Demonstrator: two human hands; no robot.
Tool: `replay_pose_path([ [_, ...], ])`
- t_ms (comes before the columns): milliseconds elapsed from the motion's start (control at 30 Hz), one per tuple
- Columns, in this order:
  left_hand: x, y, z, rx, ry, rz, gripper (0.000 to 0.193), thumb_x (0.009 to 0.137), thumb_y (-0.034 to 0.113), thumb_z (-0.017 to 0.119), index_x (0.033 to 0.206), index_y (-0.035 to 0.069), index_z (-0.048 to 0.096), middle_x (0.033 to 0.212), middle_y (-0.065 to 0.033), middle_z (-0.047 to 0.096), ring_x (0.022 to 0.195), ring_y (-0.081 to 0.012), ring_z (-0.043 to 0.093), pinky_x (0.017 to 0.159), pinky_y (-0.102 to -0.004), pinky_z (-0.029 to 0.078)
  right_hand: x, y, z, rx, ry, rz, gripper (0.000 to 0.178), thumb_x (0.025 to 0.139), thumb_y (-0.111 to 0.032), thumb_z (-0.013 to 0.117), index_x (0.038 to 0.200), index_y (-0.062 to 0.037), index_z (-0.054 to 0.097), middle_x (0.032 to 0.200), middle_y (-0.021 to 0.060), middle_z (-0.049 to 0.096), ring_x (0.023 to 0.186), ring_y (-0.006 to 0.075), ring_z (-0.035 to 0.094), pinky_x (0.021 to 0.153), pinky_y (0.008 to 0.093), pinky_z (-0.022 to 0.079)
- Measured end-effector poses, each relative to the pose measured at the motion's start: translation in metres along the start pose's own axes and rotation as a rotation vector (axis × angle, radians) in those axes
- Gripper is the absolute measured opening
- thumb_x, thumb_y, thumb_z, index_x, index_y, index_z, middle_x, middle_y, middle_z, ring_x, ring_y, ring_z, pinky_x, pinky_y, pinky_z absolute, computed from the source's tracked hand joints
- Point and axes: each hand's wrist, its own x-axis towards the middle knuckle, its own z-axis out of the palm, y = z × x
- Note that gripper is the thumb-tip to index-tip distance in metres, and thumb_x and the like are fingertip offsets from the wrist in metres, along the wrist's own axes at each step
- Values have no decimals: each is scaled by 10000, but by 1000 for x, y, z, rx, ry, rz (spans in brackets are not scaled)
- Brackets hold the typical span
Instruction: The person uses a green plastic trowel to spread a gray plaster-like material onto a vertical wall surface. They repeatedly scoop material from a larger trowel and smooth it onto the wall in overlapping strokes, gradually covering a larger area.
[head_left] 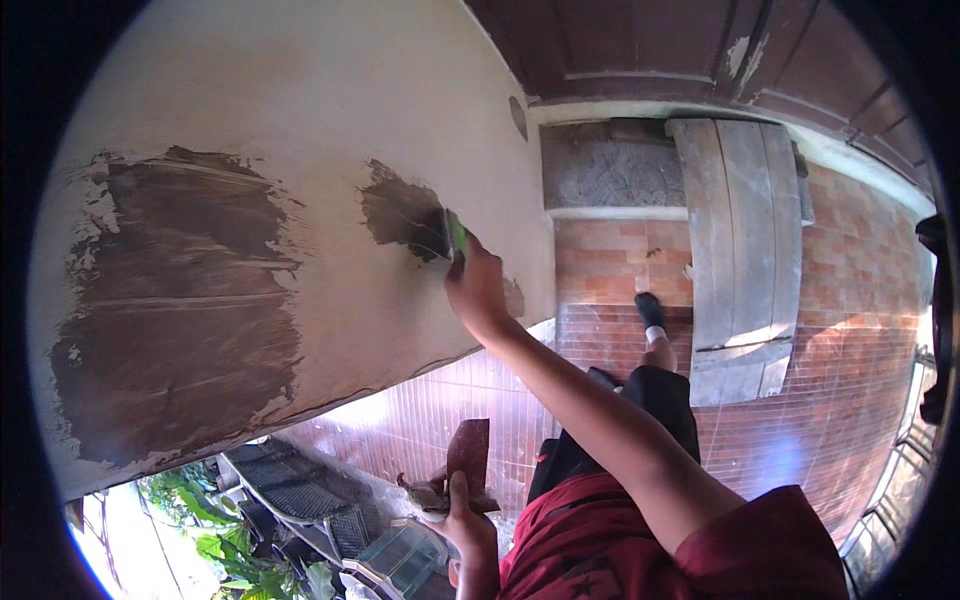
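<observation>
My right hand [478,288] is closed round a putty knife [457,234] with a green handle. Its blade meets the cream wall [340,90] at the edge of a small dark grey-brown patch [398,208]. Farther left, a much larger patch [190,260] of the same colour has ragged edges and flaking paint around it. Low in front of my body, my left hand [465,525] grips a flat reddish-brown piece [473,450], with the thumb on its face. A lump of greyish paste [428,494] sits at the side of that piece.
Grey wooden planks [740,250] lie across the step and red tiled floor [610,255] on the right. A brown panelled door [640,50] stands beyond. At lower left are a dark woven chair [300,485], a glass-topped case [400,560] and green plants [215,540].
</observation>
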Motion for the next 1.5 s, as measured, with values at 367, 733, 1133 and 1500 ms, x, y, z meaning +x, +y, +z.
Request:
replay_pose_path([
  [367, -11, 2, -7, -58, 51, 67, 282, 833, 29, 678, 1062, 3, 516, 941, -52, 554, 811, -145, 538, 745, -283, 479, 6, -138, 26, 183, 24, -442, 593, 714, 110, 527, 1299, 20, 491, 889, 259, 659, 736, 373, 671, 646, 420, 555],
  [733, -9, 1, -14, -73, 25, 56, 266, 832, 36, 681, 1049, 1, 531, 888, -47, 567, 687, -115, 546, 582, -237, 472, -32, -33, -28, 51, 56, -54, 450, 814, 57, 502, 1261, 11, 530, 917, 269, 652, 755, 380, 670, 657, 408, 538],
  [1133, -11, 1, -18, -60, 103, 21, 630, 830, -9, 656, 1374, 27, 340, 1016, -62, 515, 873, -166, 540, 786, -300, 483, 32, -87, 36, 46, 66, -251, 626, 709, 64, 530, 1330, 5, 477, 719, 213, 631, 617, 327, 651, 659, 425, 536],
  [1500, -8, 11, 4, -25, 10, 74, 225, 823, 19, 659, 1014, 0, 542, 871, -51, 562, 737, -127, 551, 660, -256, 475, -4, -141, -51, 656, 17, -218, 207, 980, -120, 527, 1134, 12, 568, 890, 63, 629, 784, 78, 579, 644, 263, 484],
])
